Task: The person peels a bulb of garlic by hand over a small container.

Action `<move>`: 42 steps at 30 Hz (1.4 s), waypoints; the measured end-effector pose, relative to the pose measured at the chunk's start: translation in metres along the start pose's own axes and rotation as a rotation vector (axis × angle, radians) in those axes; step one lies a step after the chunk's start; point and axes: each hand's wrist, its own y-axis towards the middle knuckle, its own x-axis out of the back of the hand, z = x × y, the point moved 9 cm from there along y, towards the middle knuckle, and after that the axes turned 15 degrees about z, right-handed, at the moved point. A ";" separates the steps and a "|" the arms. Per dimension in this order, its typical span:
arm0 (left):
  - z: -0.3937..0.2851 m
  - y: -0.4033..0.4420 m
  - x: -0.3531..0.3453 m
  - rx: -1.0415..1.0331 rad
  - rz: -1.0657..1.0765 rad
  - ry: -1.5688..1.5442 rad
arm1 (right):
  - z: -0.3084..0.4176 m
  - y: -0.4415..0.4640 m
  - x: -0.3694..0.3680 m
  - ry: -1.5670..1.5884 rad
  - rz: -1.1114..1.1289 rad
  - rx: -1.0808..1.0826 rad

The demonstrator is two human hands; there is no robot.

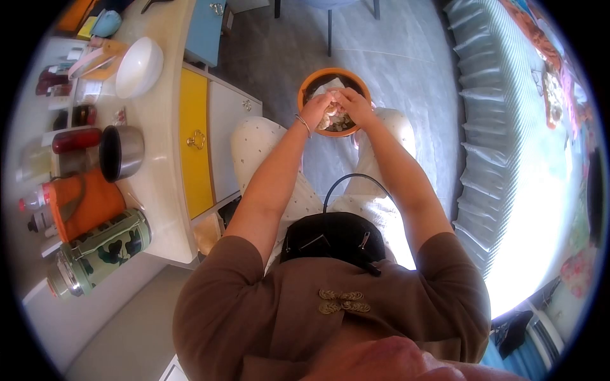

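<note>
The grey tiled floor (416, 47) spreads around the work toward 12 o'clock, and anything slipping past the rim would likely land there, or on the pale dotted trousers (257, 145) that frame the spot at 11 and 1 o'clock. The round orange-rimmed tub (333, 71) sits just past 12 o'clock, close in front of the knees; what it rests on is hidden, so a knee knocking it could plausibly tip or shift it. The left hand (316, 110) and right hand (352, 105) meet over its opening, fingers curled inward and partly closed; they seem to have hold of something pale, though overlapping fingers hide the grip. A loose pinch there might let bits scatter.

As for looks, the tub is circular, its orange rim bright against a dark interior. Inside, directly under the hands and showing toward the tub's 11 and 5 o'clock, lie whitish, crumpled-looking pieces (330, 120), uneven in shape and too small to identify. Smallest of all, a thin bracelet (302, 125) circles the left wrist.
</note>
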 end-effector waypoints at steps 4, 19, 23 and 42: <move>0.000 0.000 -0.002 -0.009 0.021 0.005 | 0.006 -0.001 0.001 -0.092 -0.034 0.075; 0.000 -0.001 0.002 0.029 0.015 0.054 | -0.007 0.001 0.005 -0.023 -0.101 0.072; 0.002 -0.001 0.003 0.024 -0.001 0.081 | -0.001 0.000 0.004 -0.133 -0.093 0.105; 0.007 -0.003 0.003 0.075 -0.043 -0.113 | -0.032 0.003 0.012 0.652 -0.055 -0.089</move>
